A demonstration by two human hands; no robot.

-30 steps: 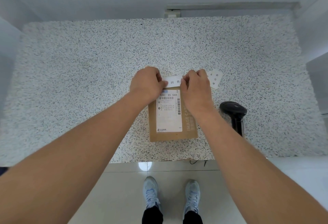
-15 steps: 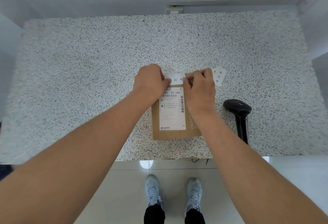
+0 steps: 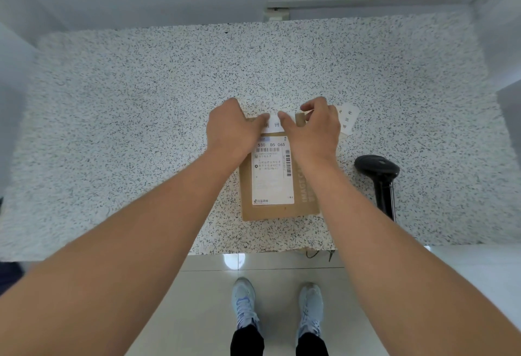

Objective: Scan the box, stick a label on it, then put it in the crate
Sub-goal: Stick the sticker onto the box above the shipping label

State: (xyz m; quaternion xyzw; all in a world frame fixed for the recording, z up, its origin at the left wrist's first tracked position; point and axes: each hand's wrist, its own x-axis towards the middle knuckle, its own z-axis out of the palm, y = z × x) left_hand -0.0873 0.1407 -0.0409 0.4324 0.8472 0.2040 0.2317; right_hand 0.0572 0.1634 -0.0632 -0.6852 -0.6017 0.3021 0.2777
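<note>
Both hands are down on the far end of the box [image 3: 304, 198], working a small white label [image 3: 273, 125] that lies across its top edge. The left hand [image 3: 231, 130] lies flat, fingers together, pressing on the label's left end; nothing is gripped, it just pushes down. The right hand [image 3: 315, 130] is loosely curled, thumb laid on the label's right end, forefinger raised above it; whether it pinches the paper or only presses it is not clear from here. Between and just below the two hands sits the box's large printed shipping sticker [image 3: 272, 175], barcodes showing. Just beyond the right hand, a sheet of spare labels [image 3: 348, 119] lies on the speckled counter [image 3: 127, 130]. Off to the right of the right forearm, a black scanner [image 3: 377, 169] rests on the counter near its front edge.
</note>
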